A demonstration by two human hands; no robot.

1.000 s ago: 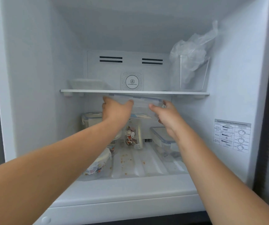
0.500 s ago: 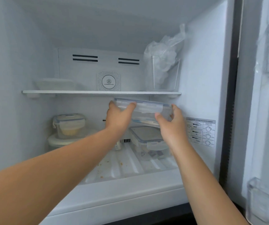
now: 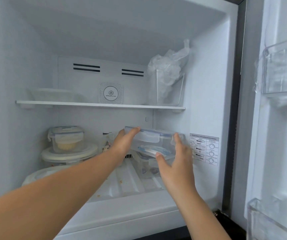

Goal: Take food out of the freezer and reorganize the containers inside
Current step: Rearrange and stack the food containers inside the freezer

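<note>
Clear flat container (image 3: pixel 154 139), blue-sealed clip lid, held level in the lower freezer (image 3: pixel 206 94) section, just over another clear container (image 3: pixel 147 163) on the floor. Left side: small clip-lid tub (image 3: pixel 66 139) stacked on round lidded containers (image 3: pixel 68 155).

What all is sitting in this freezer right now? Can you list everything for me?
held container: one, clear with blue-trimmed lid, lower right, between both hands
container beneath: one, clear, lower right floor
square container: one, clear, yellowish contents, lower left, atop a stack
round containers: two, whitish, lower left, stacked
small packet: one, brown-white, lower middle back
shelf: one, white
plastic bag: one, clear, shelf right
tray: one, whitish, shelf left
left hand: grips container's left end
right hand: holds its right end
</note>
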